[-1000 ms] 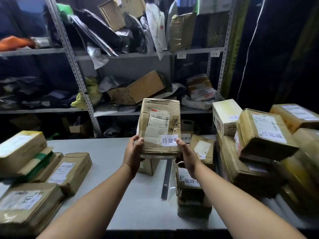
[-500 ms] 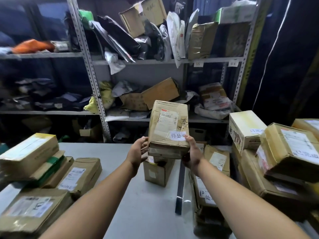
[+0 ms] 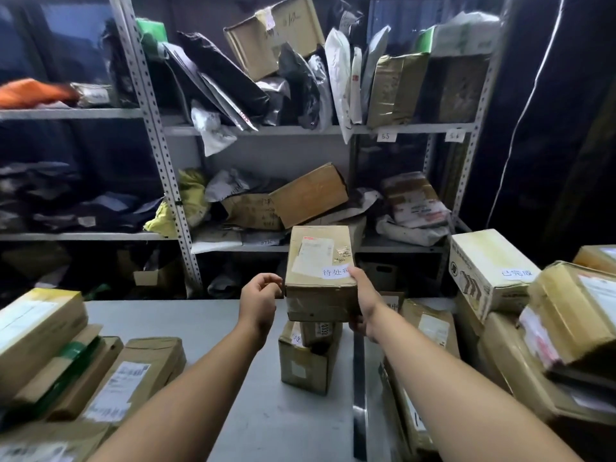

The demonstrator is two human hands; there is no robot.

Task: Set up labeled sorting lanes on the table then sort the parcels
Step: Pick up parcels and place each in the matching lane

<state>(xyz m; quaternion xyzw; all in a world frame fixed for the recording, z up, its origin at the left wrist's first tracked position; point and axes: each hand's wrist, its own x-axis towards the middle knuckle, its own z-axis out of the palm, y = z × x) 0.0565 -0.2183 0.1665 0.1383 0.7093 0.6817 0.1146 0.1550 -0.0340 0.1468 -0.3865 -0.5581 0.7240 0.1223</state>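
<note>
A brown cardboard parcel (image 3: 316, 278) with a shipping slip and a white handwritten label is held above the grey table (image 3: 200, 325), just over a small stack of boxes (image 3: 306, 358). My right hand (image 3: 365, 301) grips the parcel's right side, thumb on the label. My left hand (image 3: 258, 300) hovers just left of the parcel with loosely curled fingers, a small gap between them. A dark strip (image 3: 358, 388) runs along the table as a lane divider. A white box (image 3: 486, 268) at the right carries another handwritten label.
Parcels are piled at the left (image 3: 43, 355) and the right (image 3: 550, 345) of the table. More labelled boxes (image 3: 426, 331) lie right of the strip. Metal shelving (image 3: 160, 168) crammed with bags and boxes stands behind the table.
The parcel has moved forward and down toward the small stack. My left hand has let go of its left side; my right hand still holds it.
</note>
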